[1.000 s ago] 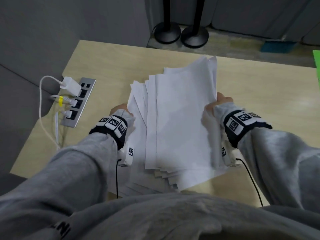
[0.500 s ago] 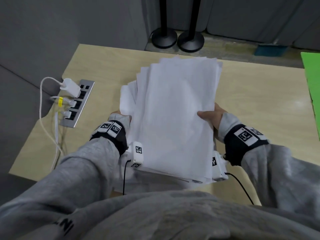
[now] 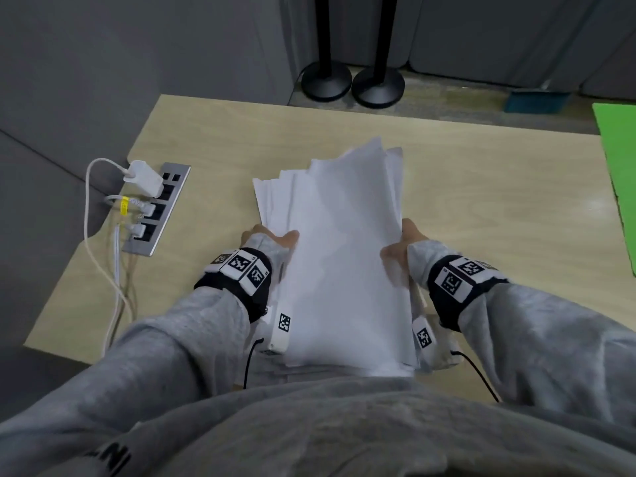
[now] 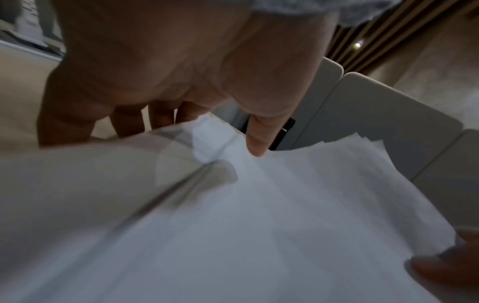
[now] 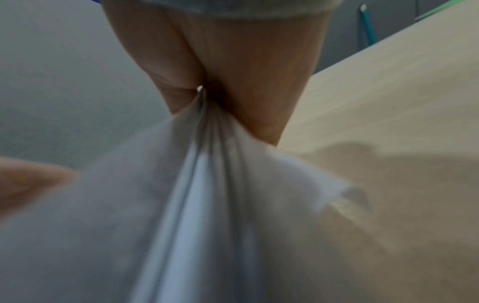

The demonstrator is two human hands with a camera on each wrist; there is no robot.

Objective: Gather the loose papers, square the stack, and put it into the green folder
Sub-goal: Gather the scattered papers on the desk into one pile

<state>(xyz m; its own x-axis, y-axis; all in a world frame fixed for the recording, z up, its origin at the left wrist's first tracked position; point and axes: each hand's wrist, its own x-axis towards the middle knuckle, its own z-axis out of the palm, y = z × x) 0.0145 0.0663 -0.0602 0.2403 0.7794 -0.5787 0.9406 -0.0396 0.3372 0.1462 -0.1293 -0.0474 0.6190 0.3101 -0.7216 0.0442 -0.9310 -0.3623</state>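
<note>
White sheets, the stack of papers (image 3: 340, 263), sit lifted over the table (image 3: 481, 208) close to the body. The left hand (image 3: 272, 241) and right hand (image 3: 401, 244) pinch its long side edges, thumbs on top. Light, floppy and slippery, it likely needs this two-sided hold near mid-length; far corners fan unevenly. Farther right lies the green folder (image 3: 619, 166).

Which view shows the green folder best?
The head view: the green folder lies flat at the table's right edge, partly cut off by the frame. The right wrist view shows only a thin green strip at top right; the left wrist view shows none of it.
</note>
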